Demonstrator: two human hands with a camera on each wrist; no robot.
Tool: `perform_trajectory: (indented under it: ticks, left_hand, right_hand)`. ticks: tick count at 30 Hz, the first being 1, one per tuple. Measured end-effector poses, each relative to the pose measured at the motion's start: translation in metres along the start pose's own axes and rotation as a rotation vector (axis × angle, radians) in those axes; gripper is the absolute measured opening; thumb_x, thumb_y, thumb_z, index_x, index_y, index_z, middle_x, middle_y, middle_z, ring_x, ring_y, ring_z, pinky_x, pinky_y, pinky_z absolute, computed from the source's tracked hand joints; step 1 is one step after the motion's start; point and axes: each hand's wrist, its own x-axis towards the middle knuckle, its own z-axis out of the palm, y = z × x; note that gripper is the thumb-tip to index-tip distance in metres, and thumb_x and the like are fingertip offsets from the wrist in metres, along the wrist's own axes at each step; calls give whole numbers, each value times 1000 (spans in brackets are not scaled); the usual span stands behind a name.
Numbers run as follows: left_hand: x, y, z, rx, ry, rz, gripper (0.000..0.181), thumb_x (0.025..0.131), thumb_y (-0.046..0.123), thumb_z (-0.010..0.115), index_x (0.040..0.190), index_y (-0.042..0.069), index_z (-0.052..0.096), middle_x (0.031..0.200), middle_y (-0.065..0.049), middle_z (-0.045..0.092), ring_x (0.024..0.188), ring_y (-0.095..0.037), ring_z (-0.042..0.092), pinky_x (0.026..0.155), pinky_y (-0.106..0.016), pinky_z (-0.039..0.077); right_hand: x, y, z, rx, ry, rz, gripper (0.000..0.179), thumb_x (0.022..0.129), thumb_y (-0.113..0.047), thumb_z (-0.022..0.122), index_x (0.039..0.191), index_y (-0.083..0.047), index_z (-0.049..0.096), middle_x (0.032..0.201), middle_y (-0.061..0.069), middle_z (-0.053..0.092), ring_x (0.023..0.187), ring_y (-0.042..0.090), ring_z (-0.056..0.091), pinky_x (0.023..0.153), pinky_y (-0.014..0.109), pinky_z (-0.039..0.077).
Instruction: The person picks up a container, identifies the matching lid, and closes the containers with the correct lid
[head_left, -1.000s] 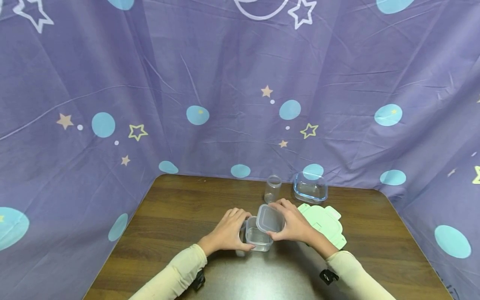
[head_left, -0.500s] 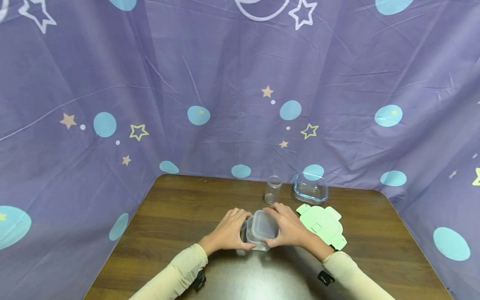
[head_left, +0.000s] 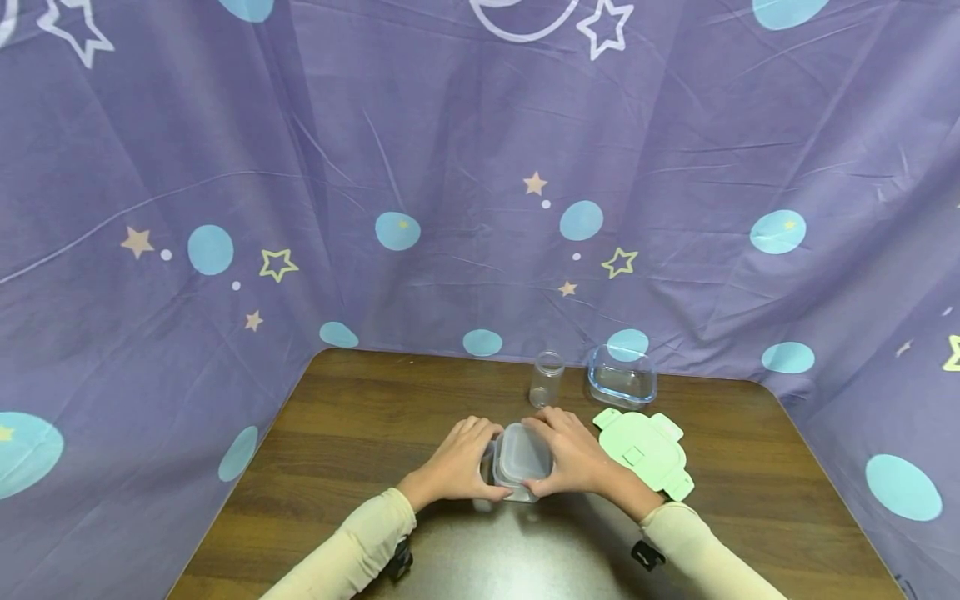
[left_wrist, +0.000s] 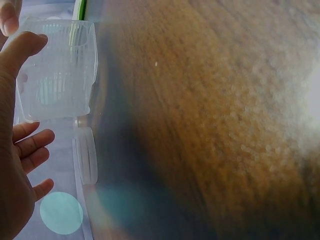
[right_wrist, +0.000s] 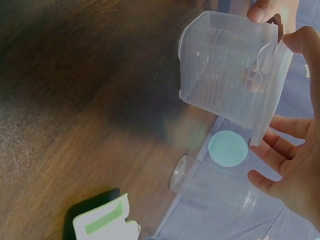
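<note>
Fingers (head_left: 471, 425) of left hand (head_left: 452, 468), head view: half open, curved around the left side of the clear container (head_left: 522, 497); thumb at the near side, fingertips toward the far side.
Right hand (head_left: 573, 457), head view: thumb and fingers parted across the frosted lid (head_left: 525, 452), gripping its near and far edges.
Frosted lid, head view: over the container's mouth, between both hands, offset toward the right hand.
Table (head_left: 360, 417), head view: clear jar (head_left: 546, 383) and blue-rimmed dish (head_left: 622, 385) beyond the hands; green lid (head_left: 645, 450) beside the right hand.
Clear container, left wrist view: thumb on its wall; other fingers loosely bent at and past the opposite edge.
Frosted lid, right wrist view: held between thumb and fingertips, along the container's mouth; full seating cannot be told.
</note>
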Motion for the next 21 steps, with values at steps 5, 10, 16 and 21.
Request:
perform_trajectory:
  ticks: [5,10,16,21]
  left_hand:
    - [0,-1,1,-4,-7,-9,91,67,70,80,133,13,52,120,4,57,112,-14,49,106,-37,44]
    - [0,-2,2,-10,-8,-10,91,67,69,81,132,13,53,119,4,57,111,-14,50,105,-36,44]
    - [0,-2,2,-16,-14,-10,92,68,69,80,134,12,52,120,4,57,111,-14,49,104,-37,44]
    - [0,-2,2,-22,-20,-13,93,68,69,80,135,11,52,122,3,58,114,-14,49,106,-38,44]
  right_hand:
    - [1,-1,0,-11,-39,2,87,59,-55,85,129,-8,66,113,2,61,100,16,57,94,41,51]
    - [2,-1,3,-16,-64,-8,86,61,-56,84,130,-8,66,114,1,60,101,16,57,94,40,52]
    - [4,-1,5,-10,-69,-27,86,63,-57,82,131,-6,66,114,2,61,103,17,57,95,42,52]
    - [4,-1,7,-30,-56,-45,86,64,-59,81,131,-7,66,114,1,60,102,16,57,95,41,51]
